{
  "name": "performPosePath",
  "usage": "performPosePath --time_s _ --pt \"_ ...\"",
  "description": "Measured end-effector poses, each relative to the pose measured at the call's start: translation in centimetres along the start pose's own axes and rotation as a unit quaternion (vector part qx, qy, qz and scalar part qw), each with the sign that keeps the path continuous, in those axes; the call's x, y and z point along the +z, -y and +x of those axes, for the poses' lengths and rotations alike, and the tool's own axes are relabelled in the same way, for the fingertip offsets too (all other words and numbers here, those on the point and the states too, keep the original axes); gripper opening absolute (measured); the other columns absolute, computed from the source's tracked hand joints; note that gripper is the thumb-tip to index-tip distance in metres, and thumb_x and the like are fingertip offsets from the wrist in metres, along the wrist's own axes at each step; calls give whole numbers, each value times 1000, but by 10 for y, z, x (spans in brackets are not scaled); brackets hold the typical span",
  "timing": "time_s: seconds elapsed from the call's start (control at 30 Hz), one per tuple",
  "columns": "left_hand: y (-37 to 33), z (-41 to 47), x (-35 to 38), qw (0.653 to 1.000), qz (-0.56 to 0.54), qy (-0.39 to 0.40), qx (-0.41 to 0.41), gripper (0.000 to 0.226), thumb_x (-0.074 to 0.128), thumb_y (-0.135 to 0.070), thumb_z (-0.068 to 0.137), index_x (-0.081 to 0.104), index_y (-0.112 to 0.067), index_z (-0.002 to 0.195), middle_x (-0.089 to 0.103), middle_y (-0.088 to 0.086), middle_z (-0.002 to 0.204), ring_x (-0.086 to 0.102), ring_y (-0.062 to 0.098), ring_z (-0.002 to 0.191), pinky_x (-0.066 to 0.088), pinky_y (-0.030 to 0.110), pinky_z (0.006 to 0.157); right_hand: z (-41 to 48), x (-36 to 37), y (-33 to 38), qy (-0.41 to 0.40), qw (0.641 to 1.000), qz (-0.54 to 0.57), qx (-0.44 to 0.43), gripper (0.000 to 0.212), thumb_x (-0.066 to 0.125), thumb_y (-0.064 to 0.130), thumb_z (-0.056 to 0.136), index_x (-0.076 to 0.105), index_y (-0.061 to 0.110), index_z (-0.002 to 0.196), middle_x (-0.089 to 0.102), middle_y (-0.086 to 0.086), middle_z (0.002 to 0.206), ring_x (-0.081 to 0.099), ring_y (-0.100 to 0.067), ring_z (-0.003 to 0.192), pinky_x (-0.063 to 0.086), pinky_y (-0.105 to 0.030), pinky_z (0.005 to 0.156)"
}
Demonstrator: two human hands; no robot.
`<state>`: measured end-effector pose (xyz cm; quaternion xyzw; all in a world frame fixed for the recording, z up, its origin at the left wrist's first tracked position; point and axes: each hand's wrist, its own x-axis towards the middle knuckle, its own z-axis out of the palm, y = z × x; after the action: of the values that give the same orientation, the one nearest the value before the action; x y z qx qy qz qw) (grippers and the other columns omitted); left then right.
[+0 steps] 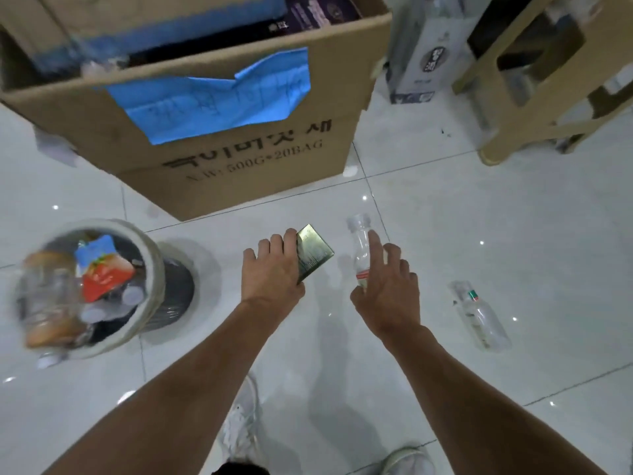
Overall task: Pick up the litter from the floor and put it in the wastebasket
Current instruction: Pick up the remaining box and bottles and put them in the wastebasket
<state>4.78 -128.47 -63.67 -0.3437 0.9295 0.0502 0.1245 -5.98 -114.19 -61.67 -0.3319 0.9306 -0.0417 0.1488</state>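
My left hand (272, 269) grips a small gold-green box (315, 250) just above the white tile floor. Beside it, my right hand (388, 289) closes around a clear plastic bottle (359, 248) with a red-and-white label, index finger stretched along it. A second clear bottle (479, 315) with a green-red label lies on the floor to the right. The wastebasket (156, 269), white-rimmed with a dark liner, stands at the left, heaped with bottles and a red-and-blue packet.
A large open cardboard box (239, 156) with a blue paper taped on it stands right behind my hands. A white carton (421, 60) and a beige plastic stool (534, 80) stand at the back right. My white shoes (239, 426) are below.
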Motion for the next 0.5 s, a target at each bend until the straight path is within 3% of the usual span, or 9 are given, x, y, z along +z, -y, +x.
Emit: performPosePath --time_s 0.4,0.5 --pt "222 -47 -33 986 -1 -27 -164 87 64 -49 74 23 -14 142 48 7 122 50 26 109 42 41 90 10 1 217 23 982 -44 -182 93 68 29 68 24 20 149 49 -8 126 56 -27 97 49 -37 76" --pt "276 -67 -24 973 -2 -23 -228 90 58 -63 76 25 -13 143 49 6 123 51 24 111 42 40 91 8 7 266 25 973 -54 -223 93 70 27 65 28 20 148 51 -8 121 56 -26 90 47 -36 70"
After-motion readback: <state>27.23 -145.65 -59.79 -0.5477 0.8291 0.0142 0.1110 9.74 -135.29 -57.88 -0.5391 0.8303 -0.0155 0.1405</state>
